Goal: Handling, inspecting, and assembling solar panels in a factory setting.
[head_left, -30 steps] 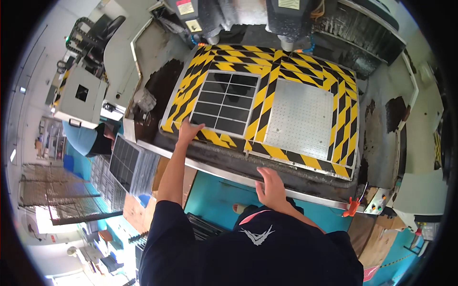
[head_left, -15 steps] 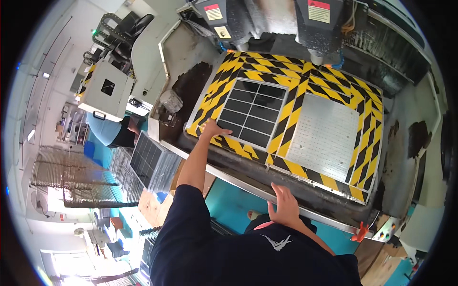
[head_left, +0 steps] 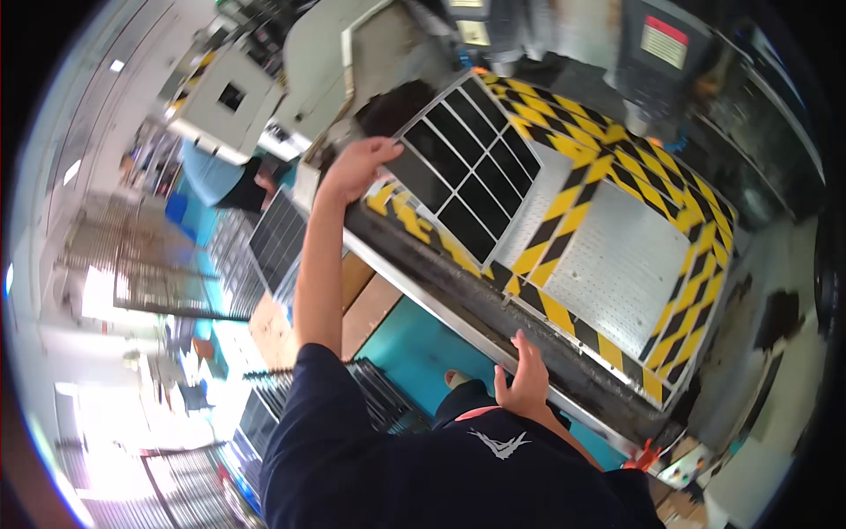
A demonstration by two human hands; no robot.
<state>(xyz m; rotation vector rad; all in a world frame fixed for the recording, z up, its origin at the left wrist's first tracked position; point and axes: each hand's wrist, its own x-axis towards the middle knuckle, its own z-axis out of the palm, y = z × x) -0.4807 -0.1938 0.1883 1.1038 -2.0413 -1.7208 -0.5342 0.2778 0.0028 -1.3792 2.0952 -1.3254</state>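
Observation:
My left hand (head_left: 357, 167) pinches the left corner of a black glass-like sheet (head_left: 452, 163) marked with white grid lines. The sheet is turned askew and looks raised from the machine bed. Beside it, part of a bare perforated metal plate (head_left: 553, 176) shows, framed by yellow-and-black striped tape (head_left: 568, 212). My right hand (head_left: 526, 379) holds nothing; its fingers are apart, close to the machine's front edge. A second perforated plate (head_left: 617, 256) lies uncovered on the right half of the bed.
Spindle heads (head_left: 661, 53) hang over the far side of the bed. A metal front rail (head_left: 423, 304) runs between me and the bed. Stacked dark sheets (head_left: 278, 238) stand at left, near a person in a blue top (head_left: 211, 172). An orange-red object (head_left: 643, 456) sits at the right front corner.
My left hand has taken hold of the sheet's corner and pulled it up and round, out of its taped frame. My right hand has stayed near the front edge. The view has tilted.

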